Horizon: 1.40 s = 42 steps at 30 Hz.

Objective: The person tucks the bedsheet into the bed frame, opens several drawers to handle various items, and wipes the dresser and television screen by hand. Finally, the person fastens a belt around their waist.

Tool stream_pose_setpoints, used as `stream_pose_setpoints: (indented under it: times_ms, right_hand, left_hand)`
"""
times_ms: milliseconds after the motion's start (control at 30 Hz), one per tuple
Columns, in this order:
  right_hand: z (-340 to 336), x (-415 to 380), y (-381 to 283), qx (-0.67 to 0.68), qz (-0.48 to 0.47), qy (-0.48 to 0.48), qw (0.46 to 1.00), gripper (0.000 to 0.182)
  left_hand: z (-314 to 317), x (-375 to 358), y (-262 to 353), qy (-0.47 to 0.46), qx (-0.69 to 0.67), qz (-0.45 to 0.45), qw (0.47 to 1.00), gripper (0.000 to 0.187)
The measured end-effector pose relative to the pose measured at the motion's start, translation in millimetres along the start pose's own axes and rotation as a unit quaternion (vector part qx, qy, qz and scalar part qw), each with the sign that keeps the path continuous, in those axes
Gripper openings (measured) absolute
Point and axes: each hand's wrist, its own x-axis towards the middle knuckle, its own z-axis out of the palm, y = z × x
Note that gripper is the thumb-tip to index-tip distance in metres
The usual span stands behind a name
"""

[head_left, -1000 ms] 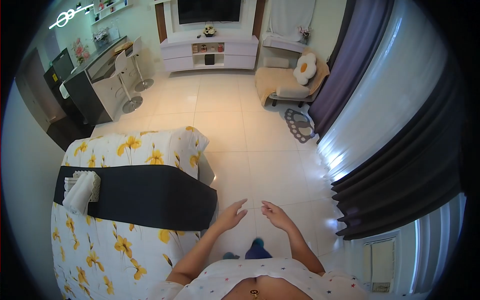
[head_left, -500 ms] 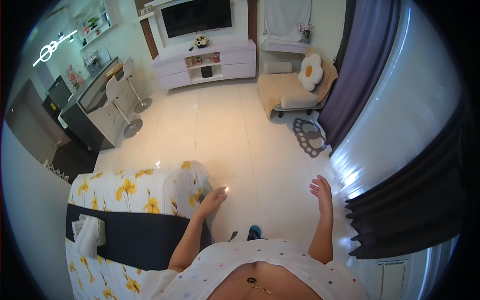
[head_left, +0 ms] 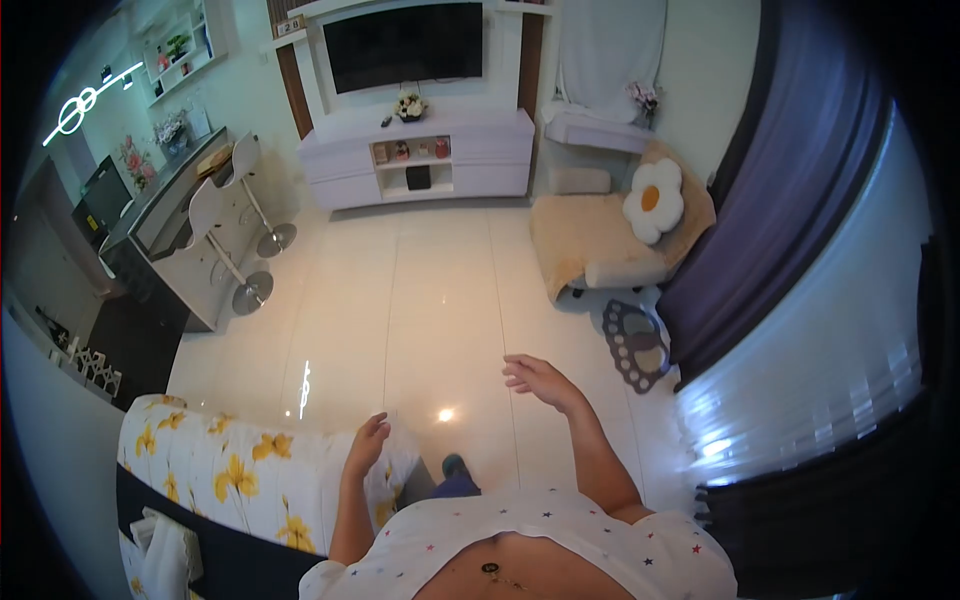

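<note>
My left hand [head_left: 368,445] hangs in the air at the end of the bed, nearest to its white cover with yellow flowers [head_left: 240,480]. Its fingers are loosely bent and a little apart, with nothing in them. My right hand [head_left: 540,381] is held out in front of my body above the glossy tile floor [head_left: 450,330]. Its fingers stretch to the left, slightly spread, and it holds nothing. Neither hand touches anything. One shoe [head_left: 455,466] shows below, between the arms.
Ahead stands a white TV cabinet [head_left: 480,165] under a television [head_left: 405,48]. To the right are a tan armchair [head_left: 570,225] with a flower cushion [head_left: 655,200], a foot-shaped mat [head_left: 632,345] and dark curtains [head_left: 770,190]. A counter [head_left: 170,225] with two bar stools [head_left: 253,292] is on the left.
My right hand has swung inward to the left, and my left hand has shifted left and down in view. The cabinet and armchair look closer; the bed has slid lower.
</note>
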Motion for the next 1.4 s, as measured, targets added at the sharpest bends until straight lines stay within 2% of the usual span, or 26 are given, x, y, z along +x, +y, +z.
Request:
stream_pose_setpoints:
  times_ms: [100,200,333,500,667,800,833,900,933,1033,1133,1167,1267,1400]
  right_hand:
    - [-35.3,50.7,-22.6,0.033,0.043,0.051,0.997,0.043]
    - [-77.5,87.7,-29.6,0.091,0.0,0.123,0.988,0.045]
    - [-126.0,119.5,-19.1,0.169,0.023,0.232,0.958,0.042]
    - [-197.5,173.6,29.6,0.242,0.096,0.322,0.91,0.038]
    - [-302.1,280.5,20.8,0.307,0.039,0.374,0.874,0.033]
    - [-355.4,389.1,-25.2,0.291,-0.002,0.322,0.901,0.032]
    - [-361.0,415.8,-39.7,0.281,0.002,0.313,0.907,0.03]
    - [-369.4,473.6,-57.7,0.258,0.036,0.273,0.926,0.037]
    - [-366.0,495.2,-78.3,0.229,0.033,0.225,0.946,0.038]
    - [-371.2,566.0,-108.4,0.164,0.018,0.072,0.984,0.039]
    - [-394.0,631.0,-134.2,0.102,0.031,0.045,0.993,0.038]
    - [-408.0,652.7,-134.5,0.109,0.036,0.058,0.992,0.038]
    - [-459.8,715.2,-133.6,0.133,0.055,0.11,0.983,0.038]
    - [-530.9,777.0,-136.2,0.177,0.079,0.216,0.957,0.038]
  left_hand:
    - [0.9,75.8,33.4,0.012,0.004,0.018,1.0,0.043]
    - [9.0,154.7,67.0,-0.09,0.025,0.032,0.995,0.044]
    - [29.7,245.3,152.4,-0.191,0.093,0.065,0.975,0.045]
    - [70.9,379.3,224.4,-0.226,0.086,0.123,0.963,0.047]
    - [99.6,482.8,255.8,-0.224,0.087,0.081,0.967,0.046]
    - [89.7,555.6,279.0,-0.192,0.139,0.098,0.966,0.047]
    - [86.6,572.2,284.4,-0.182,0.146,0.105,0.967,0.048]
    - [77.5,600.7,293.6,-0.13,0.128,0.084,0.98,0.048]
    - [72.5,613.8,299.0,-0.108,0.121,0.072,0.984,0.048]
    - [59.3,656.2,310.5,-0.129,0.057,-0.021,0.99,0.063]
    - [53.7,712.8,309.0,-0.135,-0.11,-0.092,0.98,0.081]
    - [49.7,736.3,312.5,-0.151,-0.104,-0.087,0.979,0.092]
    - [41.4,822.1,320.5,-0.098,-0.161,-0.086,0.978,0.092]
    - [45.0,949.6,355.6,-0.033,-0.185,-0.065,0.98,0.079]
